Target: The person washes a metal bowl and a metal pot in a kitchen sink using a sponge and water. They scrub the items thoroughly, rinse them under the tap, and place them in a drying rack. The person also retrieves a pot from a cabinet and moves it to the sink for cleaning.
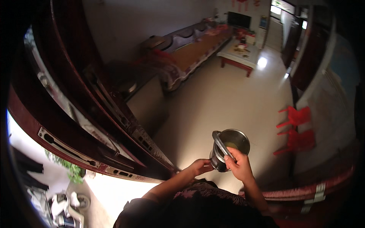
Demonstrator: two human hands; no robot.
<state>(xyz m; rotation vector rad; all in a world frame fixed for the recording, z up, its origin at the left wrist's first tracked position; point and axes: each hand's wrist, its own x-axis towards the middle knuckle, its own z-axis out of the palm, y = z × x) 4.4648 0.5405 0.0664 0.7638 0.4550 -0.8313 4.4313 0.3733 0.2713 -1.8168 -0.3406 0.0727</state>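
A round metal pot (pixel 242 140) is held in front of my body, over the floor. Its mouth shows a shiny rim and something yellowish inside. My right hand (pixel 237 164) grips a long grey piece (pixel 221 142) that crosses the pot's mouth at a slant; whether it is a handle or a lid's edge, I cannot tell. Against the pot's lower left side, my left hand (pixel 202 167) supports it with the fingers, partly hidden by the pot.
Dark red door leaves (pixel 119 168) with metal lock plates stand close on my left. Two red chairs (pixel 298 116) are at the right wall. Farther off are a long sofa (pixel 194 55) and a low table (pixel 236 61). Outside stands a white motorbike (pixel 64 208).
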